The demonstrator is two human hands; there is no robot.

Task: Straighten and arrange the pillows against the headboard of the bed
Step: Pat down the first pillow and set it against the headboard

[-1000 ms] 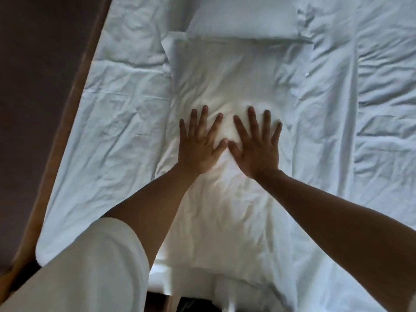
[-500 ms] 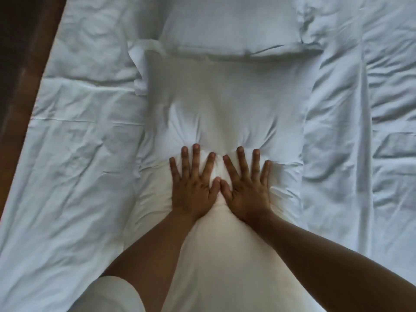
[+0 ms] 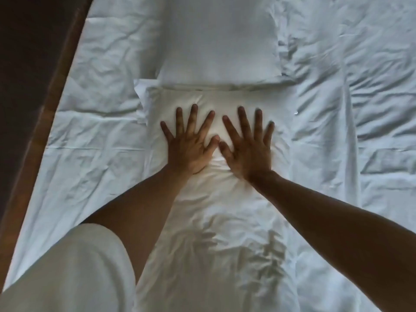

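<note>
A long white fabric pillow [image 3: 216, 221] is laid lengthwise down the middle of the bed, its far end being pressed flat by both hands. The left hand [image 3: 191, 145] is set palm-down on it with its fingers [image 3: 193, 118] spread wide, and the right hand [image 3: 247, 149] is placed just beside it in the same way, the two thumbs almost touching; nothing is gripped by either hand. The cover is creased around the wrists and further down towards the near end. A second white rectangular pillow [image 3: 220, 41] is seen lying crosswise beyond the first, its near edge touching the far end of the pressed pillow. Both are carried on a wrinkled white bed sheet [image 3: 90, 165] that is spread to either side. A brown wooden bed frame edge [image 3: 42, 131] is visible along the left of the sheet, with dark floor beyond it. The lower left corner is covered by a white short sleeve [image 3: 67, 271], by which part of the sheet is hidden.
</note>
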